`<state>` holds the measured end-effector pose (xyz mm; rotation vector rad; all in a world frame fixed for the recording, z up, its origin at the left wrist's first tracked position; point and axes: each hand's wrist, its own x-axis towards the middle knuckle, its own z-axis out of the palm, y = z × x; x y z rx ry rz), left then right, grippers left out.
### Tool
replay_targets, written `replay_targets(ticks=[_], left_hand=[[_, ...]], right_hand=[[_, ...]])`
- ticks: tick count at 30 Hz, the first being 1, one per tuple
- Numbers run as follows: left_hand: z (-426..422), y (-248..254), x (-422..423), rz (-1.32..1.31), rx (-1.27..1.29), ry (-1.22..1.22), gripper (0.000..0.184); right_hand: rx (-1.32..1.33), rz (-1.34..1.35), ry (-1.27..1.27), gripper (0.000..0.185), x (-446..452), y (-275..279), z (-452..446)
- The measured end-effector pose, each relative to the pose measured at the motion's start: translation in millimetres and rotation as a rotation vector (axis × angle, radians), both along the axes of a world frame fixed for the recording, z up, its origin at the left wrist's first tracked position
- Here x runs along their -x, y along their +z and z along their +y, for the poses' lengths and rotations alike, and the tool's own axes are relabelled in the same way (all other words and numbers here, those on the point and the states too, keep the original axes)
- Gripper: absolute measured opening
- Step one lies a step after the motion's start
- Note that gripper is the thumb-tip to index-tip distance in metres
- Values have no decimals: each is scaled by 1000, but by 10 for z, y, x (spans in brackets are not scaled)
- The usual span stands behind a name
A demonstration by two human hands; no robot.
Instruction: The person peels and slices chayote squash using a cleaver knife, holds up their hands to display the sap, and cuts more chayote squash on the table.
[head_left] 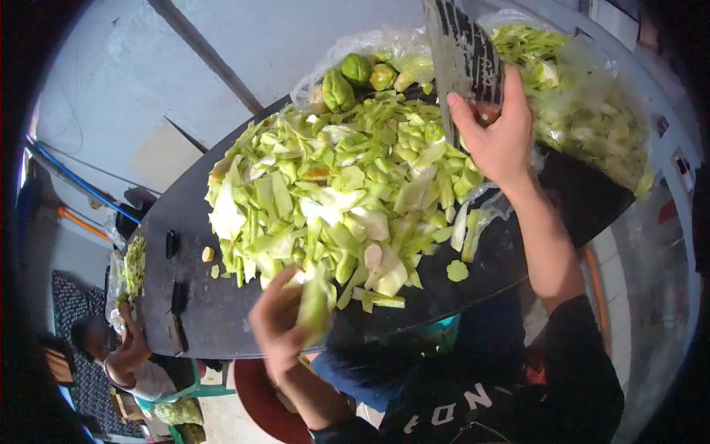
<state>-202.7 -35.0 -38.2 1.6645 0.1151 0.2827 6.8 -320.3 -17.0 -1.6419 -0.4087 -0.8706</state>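
My left hand (pixel 279 322) is at the near edge of the dark table, its fingers closed around a pale green piece of chayote (pixel 315 305), blurred by motion. My right hand (pixel 497 137) is raised above the far right side of the pile. It grips a broad-bladed cleaver (pixel 469 55), blade pointing up, with wet bits stuck to the metal; most of its handle is hidden by my fingers. Between and beyond my hands spreads a large heap of cut chayote slices (pixel 325 192). Several whole green chayotes (pixel 339 90) sit behind the heap by a clear plastic bag.
A large clear bag of sliced chayote (pixel 592 111) stands at the right on the dark table (pixel 200 318). Dark flat objects (pixel 177 297) lie near its left edge. Another person (pixel 133 362) sits at the far left by more greens. A red tub (pixel 262 403) is below the table.
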Motion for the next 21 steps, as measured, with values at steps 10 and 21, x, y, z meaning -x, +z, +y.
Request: replay_targets(ticks=[10, 21], left_hand=[[1788, -2336, 2569, 48, 133, 1178, 60], [1779, -1077, 2138, -439, 430, 1264, 42]], right_hand=[[20, -6, -41, 31, -50, -30, 28], [57, 77, -20, 32, -110, -108, 101]])
